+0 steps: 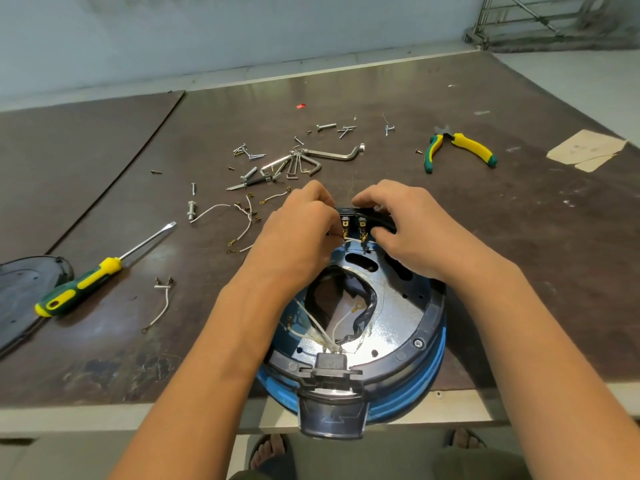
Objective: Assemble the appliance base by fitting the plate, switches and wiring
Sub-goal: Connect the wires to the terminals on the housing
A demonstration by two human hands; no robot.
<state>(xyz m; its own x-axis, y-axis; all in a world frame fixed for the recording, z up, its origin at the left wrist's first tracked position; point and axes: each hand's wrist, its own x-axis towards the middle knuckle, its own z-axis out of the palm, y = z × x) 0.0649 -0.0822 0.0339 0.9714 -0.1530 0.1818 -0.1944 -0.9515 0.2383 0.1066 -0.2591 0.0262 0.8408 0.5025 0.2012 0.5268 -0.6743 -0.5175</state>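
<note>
Two hands: left (298, 233) pinches wire (350, 239), right (408, 233) grips switch block (360, 219).

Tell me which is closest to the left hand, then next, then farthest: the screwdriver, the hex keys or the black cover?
1. Hex keys, just beyond the left hand.
2. Screwdriver, off to the left.
3. Black cover, at the far left edge.
</note>
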